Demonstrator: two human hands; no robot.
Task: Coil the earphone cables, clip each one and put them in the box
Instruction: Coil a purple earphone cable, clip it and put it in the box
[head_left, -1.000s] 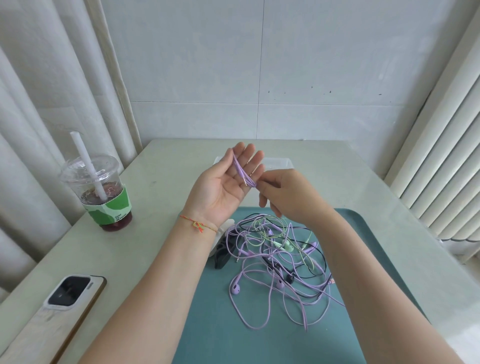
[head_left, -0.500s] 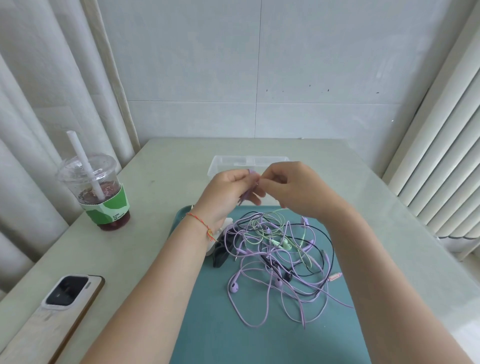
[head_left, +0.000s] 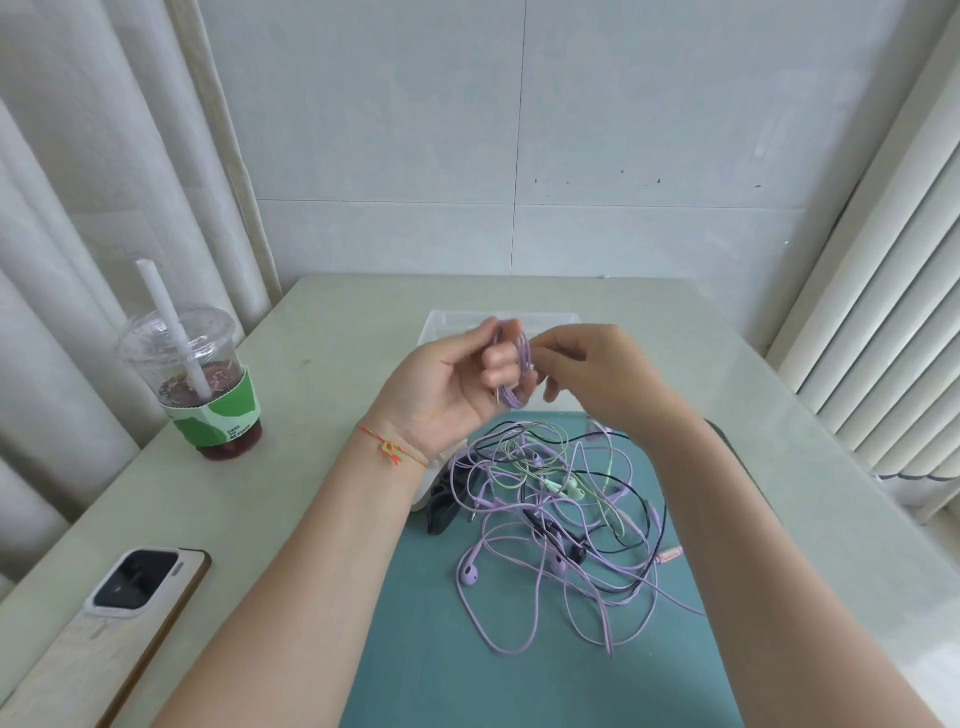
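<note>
Phone (head_left: 130, 597) sits at the bench's near-left edge, overhanging or close to it; hard to tell which. Cup (head_left: 200, 384) with a straw stands along the left edge, well apart from the work. Neither is in the way unless an elbow swings wide.

Left hand (head_left: 452, 384) is raised over the mat's far edge, fingers curled round a small purple coil (head_left: 514, 369) wrapped on them. Grasp looks loose-ish: the loops are held by the fingers only, no clip on yet. Risk: if the fingers relax before clipping, the loops spring apart and the wind must be redone.

Right hand (head_left: 587, 371) pinches the cable right beside the coil, thumb and forefinger on it. Can't tell whether it holds the free end or a loop.

Box (head_left: 441, 325) is behind both hands, mid-bench, mostly hidden. Contents not visible.

Below, on the teal mat (head_left: 415, 649), the tangle (head_left: 561, 519) of purple, green and black earphones lies loose. Dark clips (head_left: 441, 512) sit at its left side, partly under the cables. Risks, my read:
- reaching for a clip one-handed drags neighbouring cables along
- pulling the next cable straight up tightens knots; colours are interlaced
- a pink plug (head_left: 670, 555) on the right of the pile could snag.
</note>
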